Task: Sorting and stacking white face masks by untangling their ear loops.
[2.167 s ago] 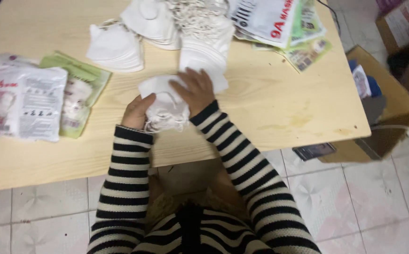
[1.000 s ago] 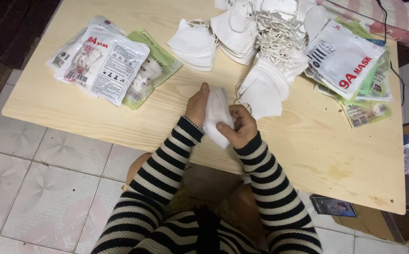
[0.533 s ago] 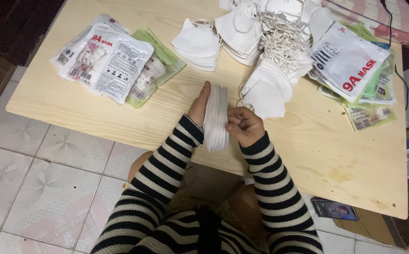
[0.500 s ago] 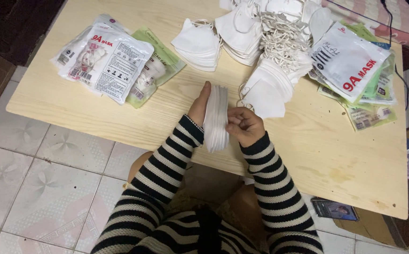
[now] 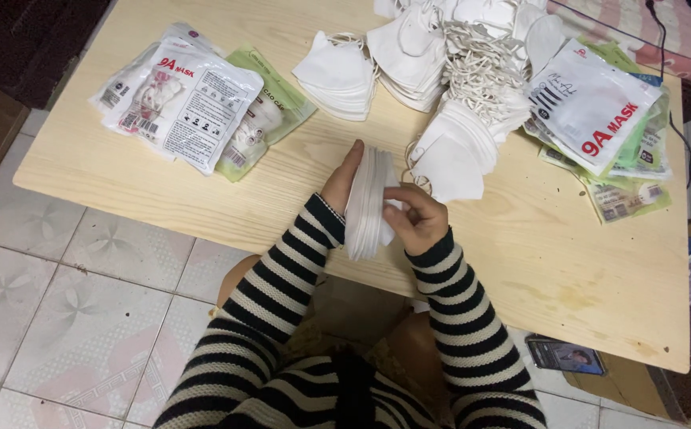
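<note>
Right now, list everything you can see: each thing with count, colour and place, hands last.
Stack of masks: one, white, pressed upright between both hands.
Loose mask piles: several, white, table's far middle.
Packaged masks: a few, white and green, far left.
Packaged masks: a few, white and green, far right.
Table: one, light wood.
Phone: one, dark, on the floor by the table's near right corner.
Floor tiles: pale, patterned.
Left hand: flat against the stack.
Right hand: gripping the stack.
</note>
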